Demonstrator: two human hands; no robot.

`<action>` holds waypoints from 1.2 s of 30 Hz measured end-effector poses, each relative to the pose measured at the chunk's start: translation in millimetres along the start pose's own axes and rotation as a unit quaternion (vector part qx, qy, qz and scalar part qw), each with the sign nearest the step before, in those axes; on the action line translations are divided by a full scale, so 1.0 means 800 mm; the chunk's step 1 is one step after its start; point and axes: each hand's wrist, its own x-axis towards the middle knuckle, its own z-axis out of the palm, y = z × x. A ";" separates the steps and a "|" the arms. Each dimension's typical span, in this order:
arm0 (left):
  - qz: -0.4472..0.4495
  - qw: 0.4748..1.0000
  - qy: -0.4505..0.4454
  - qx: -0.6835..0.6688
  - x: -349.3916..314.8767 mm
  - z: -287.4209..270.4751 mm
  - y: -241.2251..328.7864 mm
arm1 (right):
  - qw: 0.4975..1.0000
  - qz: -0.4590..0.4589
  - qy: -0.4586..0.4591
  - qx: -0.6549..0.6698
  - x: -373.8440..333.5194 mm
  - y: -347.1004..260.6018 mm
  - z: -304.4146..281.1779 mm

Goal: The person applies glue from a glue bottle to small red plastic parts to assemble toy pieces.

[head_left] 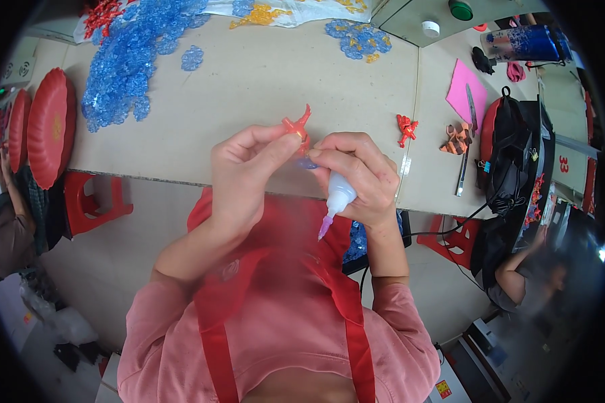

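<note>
Over the front edge of the table, my left hand (249, 161) pinches a small glossy red plastic figure (297, 126) between thumb and fingers, one thin part of it pointing up. My right hand (366, 171) curls round a white squeeze bottle (341, 193). Its narrow purple tip (326, 226) points down toward my lap. The thumb and forefinger of that hand meet at a clear blue piece (307, 163) just under the red figure. My fingers hide most of this piece, and whether it touches the figure I cannot tell.
Clear blue pieces (121, 77) lie heaped at the left; a blue and yellow cluster (358, 40) lies at the back. Rightward are a red figure (406, 129), an orange-black figure (456, 139), tweezers (462, 171), a pink sheet (460, 91) and a black bag (511, 148). Red scalloped trays (50, 127) stand left. People sit at both sides.
</note>
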 end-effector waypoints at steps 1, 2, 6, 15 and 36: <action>0.000 1.000 0.000 0.000 0.000 0.001 0.000 | 1.000 0.000 0.000 0.001 0.000 0.001 0.000; 0.010 1.000 0.004 0.010 -0.001 0.002 0.000 | 1.000 -0.003 -0.001 0.002 0.000 0.002 0.001; 0.040 0.999 0.025 0.026 -0.001 0.001 -0.007 | 1.000 -0.015 -0.008 0.004 0.001 0.007 0.005; 0.063 0.997 0.049 0.007 -0.001 0.006 -0.015 | 1.000 -0.014 -0.001 -0.009 0.003 0.013 0.008; 0.082 0.982 -0.021 0.171 -0.006 -0.005 -0.007 | 0.999 0.000 -0.009 0.042 0.001 0.015 -0.003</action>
